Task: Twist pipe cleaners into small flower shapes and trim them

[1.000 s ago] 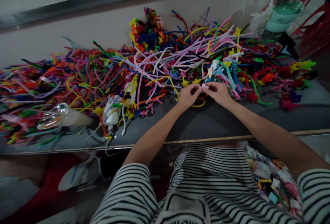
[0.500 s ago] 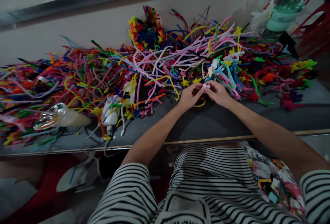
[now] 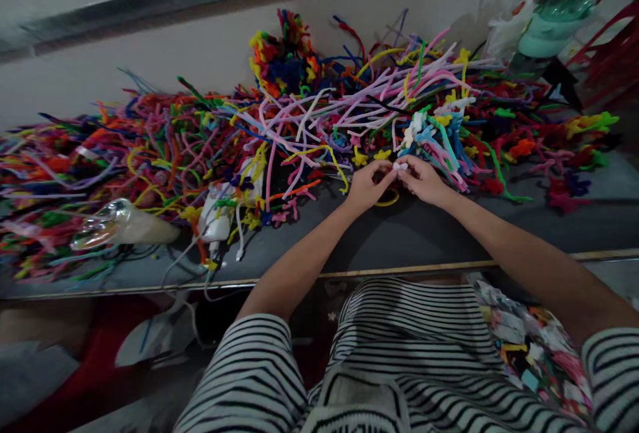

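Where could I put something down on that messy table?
Bare grey tabletop lies between the yellow ring near the left hand and the front edge. Another patch sits between the right forearm and the magenta pipe-cleaner flower. The back and left are crowded with pipe cleaners.

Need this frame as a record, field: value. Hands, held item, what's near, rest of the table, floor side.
Left hand: pinching a small pale piece
Right hand: pinching the same piece
Held item detail: mostly hidden by fingers; exact shape unclear
Near hands: yellow loop on the dark table; white-and-blue fuzzy bunch just beyond the right hand
Table, left: big tangled pile of pipe cleaners; white charger at its front
Below table, right: heap of mixed scraps
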A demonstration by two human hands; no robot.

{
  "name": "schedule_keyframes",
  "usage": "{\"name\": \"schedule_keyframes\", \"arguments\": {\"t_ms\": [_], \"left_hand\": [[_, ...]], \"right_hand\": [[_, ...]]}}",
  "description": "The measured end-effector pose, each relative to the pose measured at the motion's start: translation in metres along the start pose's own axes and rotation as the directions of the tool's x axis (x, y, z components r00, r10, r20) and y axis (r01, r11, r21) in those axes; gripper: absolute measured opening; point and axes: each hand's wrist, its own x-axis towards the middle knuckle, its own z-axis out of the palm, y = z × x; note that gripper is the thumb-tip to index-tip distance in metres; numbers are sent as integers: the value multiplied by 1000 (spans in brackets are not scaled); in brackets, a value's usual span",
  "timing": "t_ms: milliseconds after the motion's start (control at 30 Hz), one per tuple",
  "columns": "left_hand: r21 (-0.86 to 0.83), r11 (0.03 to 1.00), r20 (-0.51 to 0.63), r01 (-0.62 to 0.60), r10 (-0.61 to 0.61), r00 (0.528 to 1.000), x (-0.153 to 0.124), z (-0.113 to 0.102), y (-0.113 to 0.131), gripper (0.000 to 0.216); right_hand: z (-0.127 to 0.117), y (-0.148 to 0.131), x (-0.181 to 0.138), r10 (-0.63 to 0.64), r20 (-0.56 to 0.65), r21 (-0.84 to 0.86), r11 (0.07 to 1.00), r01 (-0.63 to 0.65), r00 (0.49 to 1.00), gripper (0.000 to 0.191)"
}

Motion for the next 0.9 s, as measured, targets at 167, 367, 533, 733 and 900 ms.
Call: {"name": "schedule_keyframes", "arguments": {"t_ms": [167,367,533,733,900], "left_hand": [[-34,999,-19,-7,7,1000,-1,0,-1,36],[-90,995,-98,37,-45,994,-1,2,-6,38],[11,999,-256,32,-29,966,-1,0,-3,32],[84,996,-307,-1,27,951,-2,-4,2,32],[75,997,-269,-13,33,963,-3,-4,-1,36]], "right_hand": [[0,-3,0,-6,20,19,1000,5,1000,47],[3,-2,-2,68,-19,162,985,-64,998,46],[1,-3,0,-5,-73,123,992,14,997,38],[0,-2,2,-64,-101,82,994,72,993,34],[5,-1,0,18,-137,92,996,-6,990,47]]}}
